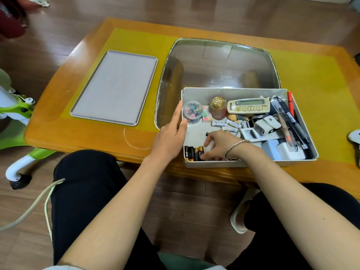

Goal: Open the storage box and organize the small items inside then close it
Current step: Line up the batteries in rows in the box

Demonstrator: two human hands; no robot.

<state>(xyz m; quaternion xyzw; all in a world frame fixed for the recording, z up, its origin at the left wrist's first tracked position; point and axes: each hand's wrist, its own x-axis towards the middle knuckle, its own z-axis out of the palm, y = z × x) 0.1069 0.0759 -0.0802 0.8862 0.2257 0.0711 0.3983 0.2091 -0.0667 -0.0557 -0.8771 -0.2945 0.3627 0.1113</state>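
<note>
The storage box (247, 162) sits open at the near edge of the table (78, 141), its front wall slightly overhanging toward the person's knees, with its lid (115, 86) lying flat well apart to the left. Inside, a row of dark batteries (193, 153) stands lined up in the near left corner, and the right hand (218, 146) reaches down beside them with fingers curled; whether it pinches a battery or only nudges the row I cannot tell, since the fingertips are hidden behind the knuckles. The left hand (171, 137) lies against the box's left wall, fingers straight along the outside and the thumb hooked over the rim, steadying rather than gripping hard. The likeliest slip, in my judgement, is the tidy row toppling: a sideways brush from the right hand could knock the upright cells over. Loose white batteries (224, 126) lie scattered just behind the hand, and a sweeping wrist could roll them under the clutter of the remote (249, 107), the white cases and the pens (292, 121) piled at the right. The clear tub of clips (192, 112) and the gold-capped bottle (218, 108) stand at the back, and the bottle looks the easier to tip. A firm push from the left hand could also slide the box off the table edge. The large clear tray (214, 61) behind it leaves little room to shift the box back.
</note>
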